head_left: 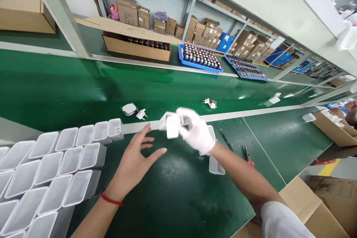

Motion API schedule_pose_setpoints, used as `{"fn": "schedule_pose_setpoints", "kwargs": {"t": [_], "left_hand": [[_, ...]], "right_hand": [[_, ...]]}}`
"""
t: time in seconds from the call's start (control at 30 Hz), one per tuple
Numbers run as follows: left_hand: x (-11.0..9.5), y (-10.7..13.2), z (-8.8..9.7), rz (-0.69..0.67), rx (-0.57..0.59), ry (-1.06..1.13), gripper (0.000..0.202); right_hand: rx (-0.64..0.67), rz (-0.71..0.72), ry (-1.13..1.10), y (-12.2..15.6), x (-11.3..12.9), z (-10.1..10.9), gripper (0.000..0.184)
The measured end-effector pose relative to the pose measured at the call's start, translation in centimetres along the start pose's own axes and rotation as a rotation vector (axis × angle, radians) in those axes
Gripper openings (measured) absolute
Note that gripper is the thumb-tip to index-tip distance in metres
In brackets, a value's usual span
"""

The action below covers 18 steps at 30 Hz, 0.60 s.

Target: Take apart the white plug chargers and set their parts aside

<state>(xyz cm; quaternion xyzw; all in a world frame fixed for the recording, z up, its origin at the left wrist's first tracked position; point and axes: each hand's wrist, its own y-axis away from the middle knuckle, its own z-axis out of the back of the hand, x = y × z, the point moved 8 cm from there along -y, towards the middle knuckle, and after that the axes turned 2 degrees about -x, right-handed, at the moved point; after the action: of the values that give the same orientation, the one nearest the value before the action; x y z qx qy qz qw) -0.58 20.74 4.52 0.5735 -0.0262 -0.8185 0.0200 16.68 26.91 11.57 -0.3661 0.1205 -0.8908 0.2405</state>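
My left hand [135,161], bare with a red bracelet at the wrist, hovers over the green bench with fingers spread and nothing in them. My right hand [196,132], in a white glove, is closed around a white plastic piece [173,125], blurred, whose exact kind I cannot make out. Partly behind the right wrist stand white plastic housings [216,165], open at the top. Rows of similar open white housings [69,163] fill the bench to the left of my left hand. Beyond the hands lie a round white part [129,109] and a white plug [141,114].
A small circuit board with plug [210,103] lies on the green belt [167,85]. Right of my arm are a black tool [226,139] and red-handled pliers [248,156]. Blue trays [200,59] hold parts behind. Another person's hand [351,107] reaches into a carton [331,128].
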Motion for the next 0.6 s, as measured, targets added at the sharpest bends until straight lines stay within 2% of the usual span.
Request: {"fn": "schedule_pose_setpoints", "kwargs": {"t": [0.03,0.07,0.13,0.23,0.3,0.37,0.47,0.53,0.6], "left_hand": [[-0.6,-1.1,0.4,-0.063,-0.072,-0.172,0.073],[-1.4,-2.2,0.7,-0.135,-0.154,-0.347,0.068],[-2.4,-4.1,0.8,-0.236,-0.275,-0.657,0.057],[-1.8,-7.0,0.7,-0.180,-0.301,-0.953,0.056],[-0.7,-8.5,0.7,-0.102,-0.273,-1.025,0.059],[0.3,-9.7,0.6,-0.057,-0.236,-1.038,0.060],[1.5,-11.2,0.0,-0.028,-0.178,-1.038,0.055],[2.0,-11.9,-0.5,-0.028,-0.145,-1.036,0.050],[2.1,-12.5,-0.7,-0.040,-0.127,-1.033,0.044]], "right_hand": [[-0.030,-0.163,0.059,-1.3,-3.1,0.5,0.035],[-0.004,-0.320,0.135,-2.4,-6.2,0.6,0.043],[0.013,-0.413,0.192,-4.5,-10.4,1.0,0.058],[0.073,-0.472,0.262,-5.7,-15.2,2.2,0.064],[0.126,-0.490,0.316,-5.2,-17.8,4.0,0.067],[0.145,-0.506,0.393,-4.4,-20.1,6.6,0.071],[0.131,-0.551,0.546,-3.1,-23.7,10.7,0.063],[0.168,-0.584,0.589,-2.4,-25.9,11.9,0.052],[0.206,-0.616,0.585,-2.0,-27.5,12.2,0.041]]}}
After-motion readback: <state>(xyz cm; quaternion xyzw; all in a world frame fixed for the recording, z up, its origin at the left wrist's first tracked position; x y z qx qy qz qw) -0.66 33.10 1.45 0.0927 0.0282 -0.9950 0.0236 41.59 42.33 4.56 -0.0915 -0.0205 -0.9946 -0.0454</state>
